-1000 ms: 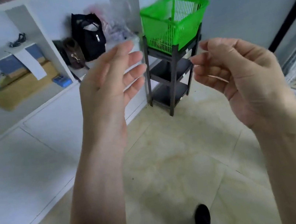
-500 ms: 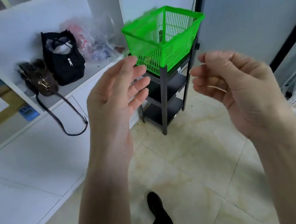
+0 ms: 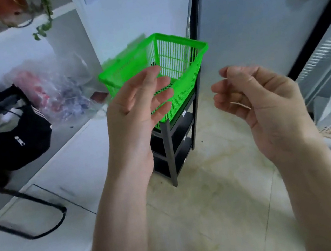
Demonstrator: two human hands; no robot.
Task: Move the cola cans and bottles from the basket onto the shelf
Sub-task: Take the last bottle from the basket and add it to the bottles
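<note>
I see a basket on top of a tiered rack. Left of it, a bag sits on a ledge. My hands are raised before the basket.

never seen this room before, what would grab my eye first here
The bright green slatted plastic basket on top of the narrow black three-tier rack, at centre, stands out most. In front of it are two bare, empty hands: the left hand open, the right hand loosely curled. A black zipped fabric bag sits on the white ledge at left.
</note>
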